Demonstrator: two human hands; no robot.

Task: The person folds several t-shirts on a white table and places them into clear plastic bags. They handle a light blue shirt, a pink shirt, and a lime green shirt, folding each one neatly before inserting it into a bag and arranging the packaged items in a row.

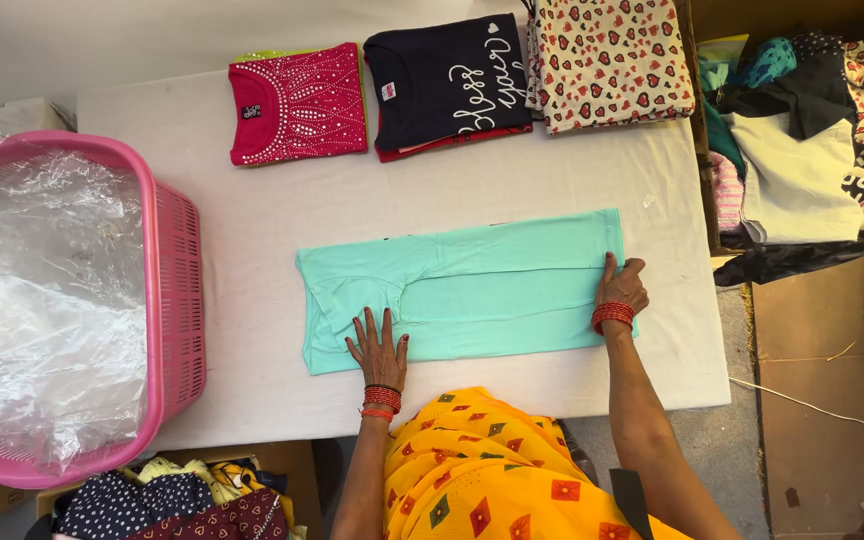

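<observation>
Lying lengthwise across the middle of the white table (252,210), nearer its front edge, the mint-green garment (492,285) is folded into a long, narrow band, with soft creases bunched at its left end. The left hand (378,350) rests flat on the band's lower left part, fingers spread and gripping nothing. The right hand (622,285) sits at the band's right end, fingers curled over the hem; whether it pinches the cloth I cannot tell. A pink basket (180,290) lined with clear plastic stands at the table's left edge.
</observation>
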